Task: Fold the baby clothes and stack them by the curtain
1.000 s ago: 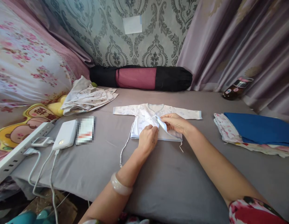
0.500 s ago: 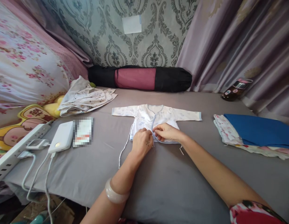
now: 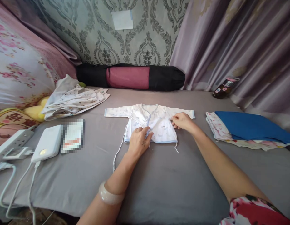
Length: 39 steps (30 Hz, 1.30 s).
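Observation:
A small white baby shirt [image 3: 156, 125] with pale blue trim and faint prints lies spread flat, both sleeves stretched out sideways. My left hand [image 3: 140, 139] rests on its lower front, thumb apart from the fingers. At the shirt's right side, just below the sleeve, my right hand [image 3: 183, 121] has its fingers pinched together on the fabric edge. A long white cord [image 3: 118, 151] trails from the left side of the shirt down past my left wrist. One short tie [image 3: 177, 149] hangs off the right hem corner.
Folded cloths with a blue one [image 3: 252, 125] on top lie right, near a bottle [image 3: 225, 88]. A black-and-pink rolled bag [image 3: 128, 77] lines the wall. Left are crumpled printed cloth [image 3: 74, 100], a white power bank [image 3: 47, 142], a power strip [image 3: 19, 139] and cables.
My right hand has moved from the shirt's middle out to its right side. My left hand has loosened its fingers near the front. The view has shifted slightly right.

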Motion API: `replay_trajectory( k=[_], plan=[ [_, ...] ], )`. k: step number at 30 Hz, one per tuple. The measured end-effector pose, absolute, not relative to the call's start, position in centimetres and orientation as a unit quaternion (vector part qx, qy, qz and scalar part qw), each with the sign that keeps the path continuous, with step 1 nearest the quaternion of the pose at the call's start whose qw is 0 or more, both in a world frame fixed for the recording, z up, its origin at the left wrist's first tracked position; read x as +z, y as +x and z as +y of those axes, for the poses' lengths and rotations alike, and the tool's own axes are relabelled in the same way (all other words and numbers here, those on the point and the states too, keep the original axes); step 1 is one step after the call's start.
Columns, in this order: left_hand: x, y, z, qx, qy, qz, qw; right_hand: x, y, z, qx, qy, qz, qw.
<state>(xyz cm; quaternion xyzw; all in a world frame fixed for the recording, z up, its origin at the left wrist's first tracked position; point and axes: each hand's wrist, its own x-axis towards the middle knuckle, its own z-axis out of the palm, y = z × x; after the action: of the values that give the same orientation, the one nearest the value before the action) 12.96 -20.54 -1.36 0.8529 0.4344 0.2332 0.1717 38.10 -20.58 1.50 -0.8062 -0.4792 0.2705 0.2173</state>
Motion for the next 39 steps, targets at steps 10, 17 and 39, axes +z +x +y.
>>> replay_trajectory(
  k=[10, 17, 39],
  plan=[
    [-1.9, 13.4, -19.6, 0.245, 0.8, 0.453, 0.308, 1.0, 36.1, -24.0, 0.432, -0.794, -0.383, 0.191],
    [-1.9, 13.2, -19.7, 0.244, 0.81, 0.455, 0.277, 0.4, 36.2, -25.0, 0.292, -0.827, -0.461, 0.137],
    [-2.8, 13.5, -21.5, 0.137, 0.914, 0.362, 0.125, -2.8, 31.7, -22.3, 0.023, -0.751, -0.66, 0.033]
  ],
)
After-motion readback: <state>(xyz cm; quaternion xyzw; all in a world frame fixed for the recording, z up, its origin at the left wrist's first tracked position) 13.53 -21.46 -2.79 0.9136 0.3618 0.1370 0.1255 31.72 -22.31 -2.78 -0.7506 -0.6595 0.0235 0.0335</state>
